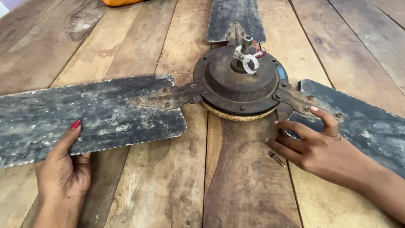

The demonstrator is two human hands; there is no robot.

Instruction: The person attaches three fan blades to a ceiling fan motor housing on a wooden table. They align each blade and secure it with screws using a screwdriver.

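Bare forearms, no sleeves. My left hand (63,173): red-painted thumbnail. My right hand (320,147): pale pink nails, no rings seen.

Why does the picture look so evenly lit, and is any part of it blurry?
Head view: soft, diffuse light, only faint shadows under the left hand and right hand; no strong glare on the fan motor hub; fan blade and wooden table are sharp; edges bend slightly from the wide lens.

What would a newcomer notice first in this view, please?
A rusty old ceiling fan lies across the plank table, its motor hub at centre. The left hand grips the edge of the grimy left blade; the right hand reaches the right blade bracket, a loose screw beside it.
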